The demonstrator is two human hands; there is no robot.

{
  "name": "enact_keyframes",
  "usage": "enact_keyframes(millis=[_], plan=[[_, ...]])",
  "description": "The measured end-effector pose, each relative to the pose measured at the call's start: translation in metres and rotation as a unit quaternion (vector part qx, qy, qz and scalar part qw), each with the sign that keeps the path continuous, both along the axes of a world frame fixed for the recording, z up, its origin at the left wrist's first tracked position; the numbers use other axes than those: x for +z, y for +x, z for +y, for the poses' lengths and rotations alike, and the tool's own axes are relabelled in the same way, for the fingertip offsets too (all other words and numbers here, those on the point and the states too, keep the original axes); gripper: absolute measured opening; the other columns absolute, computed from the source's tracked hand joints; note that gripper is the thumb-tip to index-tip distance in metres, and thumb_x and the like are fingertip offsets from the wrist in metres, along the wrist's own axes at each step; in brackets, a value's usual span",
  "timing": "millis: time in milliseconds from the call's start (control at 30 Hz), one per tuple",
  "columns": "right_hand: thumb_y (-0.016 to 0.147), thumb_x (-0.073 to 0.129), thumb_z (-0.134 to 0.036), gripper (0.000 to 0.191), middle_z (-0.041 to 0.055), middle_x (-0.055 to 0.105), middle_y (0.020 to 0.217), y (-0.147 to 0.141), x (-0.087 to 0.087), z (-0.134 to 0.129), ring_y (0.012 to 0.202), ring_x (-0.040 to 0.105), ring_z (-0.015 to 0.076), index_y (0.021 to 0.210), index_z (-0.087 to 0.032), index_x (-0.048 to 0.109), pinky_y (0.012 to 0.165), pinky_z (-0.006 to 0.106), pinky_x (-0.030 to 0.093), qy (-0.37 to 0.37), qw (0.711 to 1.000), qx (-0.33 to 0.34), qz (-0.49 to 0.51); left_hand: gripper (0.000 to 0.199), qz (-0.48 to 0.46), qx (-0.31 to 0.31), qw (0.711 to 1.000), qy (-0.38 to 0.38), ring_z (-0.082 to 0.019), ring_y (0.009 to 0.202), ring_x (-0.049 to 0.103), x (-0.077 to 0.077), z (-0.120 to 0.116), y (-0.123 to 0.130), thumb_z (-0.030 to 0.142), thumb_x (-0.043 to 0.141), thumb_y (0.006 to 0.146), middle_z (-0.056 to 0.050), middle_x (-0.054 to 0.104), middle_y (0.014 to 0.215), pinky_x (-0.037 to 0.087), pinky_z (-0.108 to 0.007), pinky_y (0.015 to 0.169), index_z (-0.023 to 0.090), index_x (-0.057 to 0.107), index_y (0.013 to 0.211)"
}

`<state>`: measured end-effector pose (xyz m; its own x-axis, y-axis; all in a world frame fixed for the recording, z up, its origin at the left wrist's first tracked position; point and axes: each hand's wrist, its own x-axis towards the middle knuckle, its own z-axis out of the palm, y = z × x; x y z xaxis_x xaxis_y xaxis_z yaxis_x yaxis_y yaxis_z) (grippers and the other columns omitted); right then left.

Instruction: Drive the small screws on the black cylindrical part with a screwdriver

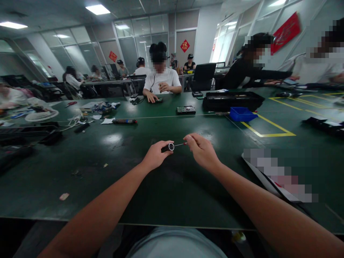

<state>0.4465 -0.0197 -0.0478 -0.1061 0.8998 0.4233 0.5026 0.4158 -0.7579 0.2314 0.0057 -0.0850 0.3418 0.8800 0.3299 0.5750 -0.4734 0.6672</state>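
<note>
My left hand (155,156) is closed round a short black cylinder (167,147) with a silver-rimmed round end, like a small flashlight; that end faces right. In my right hand (202,149), fingers pinch the red end of a thin screwdriver (180,144). Its slim metal shaft points left to the cylinder's rimmed end. Whether the tip touches the rim or sits inside it, I cannot tell. Both hands are above the middle of the dark green table (172,200).
A hard drive (186,110), a blue bin (243,114) and a long black housing (232,101) lie farther back. A dark tool (125,121) lies left of centre, a pale sheet (268,179) at right. Across the table sits a person (162,80) handling a dark device.
</note>
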Motion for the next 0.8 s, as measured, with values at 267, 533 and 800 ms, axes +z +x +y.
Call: enact_keyframes(millis=[267,533,800], plan=[[0.091,0.055,-0.042,0.025,0.0050,0.068,0.084,-0.003,-0.010,0.007,0.077,0.065,0.0196,0.100,-0.019,0.062,0.074,0.037,0.051,-0.024,0.989,0.005,0.145,0.046,0.007,0.010,1.000,-0.008,-0.022,0.111,0.062,0.000,0.000,0.000,0.023,0.072,0.084,-0.005,0.068,0.122,0.045,-0.037,0.101,0.025,0.065,0.129],[0.087,0.058,-0.048,0.027,0.0031,0.061,0.076,-0.003,-0.020,0.021,0.069,0.061,0.0170,0.087,-0.021,0.061,0.071,0.037,0.057,-0.133,0.927,0.001,0.350,0.046,-0.002,-0.013,0.999,0.034,-0.023,0.115,0.061,0.008,0.000,0.002,0.024,0.072,0.085,-0.006,0.068,0.124,0.043,-0.040,0.104,0.024,0.064,0.131],[0.087,0.054,-0.052,0.029,0.0030,0.057,0.072,0.005,-0.022,0.030,0.063,0.057,0.0175,0.084,-0.023,0.055,0.064,0.037,0.057,-0.148,0.930,-0.010,0.337,0.042,0.036,-0.023,0.999,0.027,-0.023,0.112,0.062,0.011,0.001,0.002,0.023,0.071,0.086,-0.006,0.069,0.122,0.043,-0.039,0.102,0.024,0.066,0.128]])
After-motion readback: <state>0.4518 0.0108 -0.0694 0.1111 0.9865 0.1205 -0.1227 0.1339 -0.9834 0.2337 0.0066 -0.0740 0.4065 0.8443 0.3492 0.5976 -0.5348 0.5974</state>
